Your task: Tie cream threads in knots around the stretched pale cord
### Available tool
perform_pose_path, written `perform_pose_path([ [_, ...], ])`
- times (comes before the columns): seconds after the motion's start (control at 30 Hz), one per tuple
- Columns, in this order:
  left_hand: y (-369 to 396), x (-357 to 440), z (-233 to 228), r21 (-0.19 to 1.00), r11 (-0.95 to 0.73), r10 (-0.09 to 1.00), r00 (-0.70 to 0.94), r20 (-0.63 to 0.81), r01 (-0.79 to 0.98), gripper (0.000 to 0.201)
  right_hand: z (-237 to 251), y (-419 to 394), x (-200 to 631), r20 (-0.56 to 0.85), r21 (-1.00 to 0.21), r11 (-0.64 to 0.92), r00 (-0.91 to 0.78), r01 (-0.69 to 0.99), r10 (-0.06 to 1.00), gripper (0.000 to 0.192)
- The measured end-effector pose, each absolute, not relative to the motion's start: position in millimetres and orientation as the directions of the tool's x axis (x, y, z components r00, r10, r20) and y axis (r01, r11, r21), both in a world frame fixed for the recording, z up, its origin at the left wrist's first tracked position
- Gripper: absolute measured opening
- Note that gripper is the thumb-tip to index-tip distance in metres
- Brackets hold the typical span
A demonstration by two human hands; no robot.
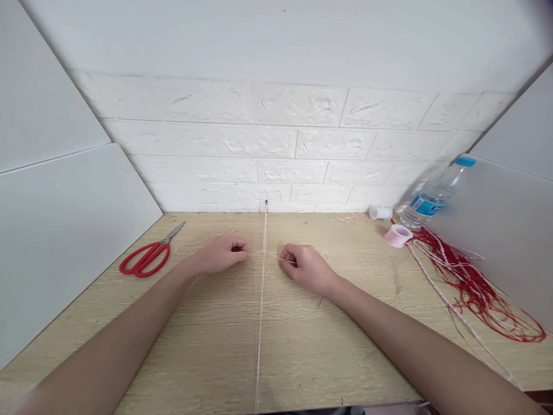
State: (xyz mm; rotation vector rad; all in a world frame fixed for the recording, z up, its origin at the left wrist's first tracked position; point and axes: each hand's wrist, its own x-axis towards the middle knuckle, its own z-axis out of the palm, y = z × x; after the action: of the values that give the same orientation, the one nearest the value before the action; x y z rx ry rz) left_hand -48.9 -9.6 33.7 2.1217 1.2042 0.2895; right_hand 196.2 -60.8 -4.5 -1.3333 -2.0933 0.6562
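A pale pink cord [260, 323] runs taut from a small hook [266, 202] low on the wall toward the table's front edge. Its upper stretch near the hook looks thicker, as if knotted. Across it lies a thin pale thread [271, 254], crossing between my two hands. To the left of the cord, my left hand [224, 252] is closed with thumb and forefinger pinched on the thread. My right hand [305, 265], on the other side, pinches the thread too. Loose thread ends trail beyond both hands on the tabletop.
Red-handled scissors [149, 256] lie at the left. At the right are a pink thread spool [398, 236], a white spool [381, 212], a water bottle [434, 196] and a heap of red and pink cords [470, 282]. White panels flank both sides; a brick-patterned wall [276, 138] stands behind.
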Motion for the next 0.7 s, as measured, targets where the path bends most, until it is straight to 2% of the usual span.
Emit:
perform_pose_path([
  [0.13,-16.3,-39.9,37.3,0.708,-0.332,0.850,0.522,-0.061,0.623,0.035,-3.9,-61.2,194.9,0.207,-0.647,0.387,-0.337,0.657,0.918,0.011],
  [0.23,-21.0,-33.7,36.9,0.701,-0.340,0.861,0.507,-0.035,0.627,0.038,-3.5,-61.4,194.6,0.219,-0.628,0.399,-0.340,0.669,0.915,0.012],
  [0.33,-21.8,-32.9,33.7,0.674,-0.347,0.855,0.515,-0.058,0.653,0.039,-3.4,-61.5,194.7,0.219,-0.612,0.407,-0.350,0.678,0.911,0.013],
  [0.53,-15.3,-38.6,27.0,0.719,-0.274,0.857,0.502,-0.119,0.638,0.036,-4.0,-60.8,194.8,0.211,-0.584,0.409,-0.355,0.701,0.911,0.013],
  [0.7,-13.7,-39.6,25.9,0.709,-0.282,0.855,0.505,-0.120,0.646,0.031,-5.2,-60.0,195.2,0.208,-0.577,0.411,-0.360,0.706,0.910,0.013],
])
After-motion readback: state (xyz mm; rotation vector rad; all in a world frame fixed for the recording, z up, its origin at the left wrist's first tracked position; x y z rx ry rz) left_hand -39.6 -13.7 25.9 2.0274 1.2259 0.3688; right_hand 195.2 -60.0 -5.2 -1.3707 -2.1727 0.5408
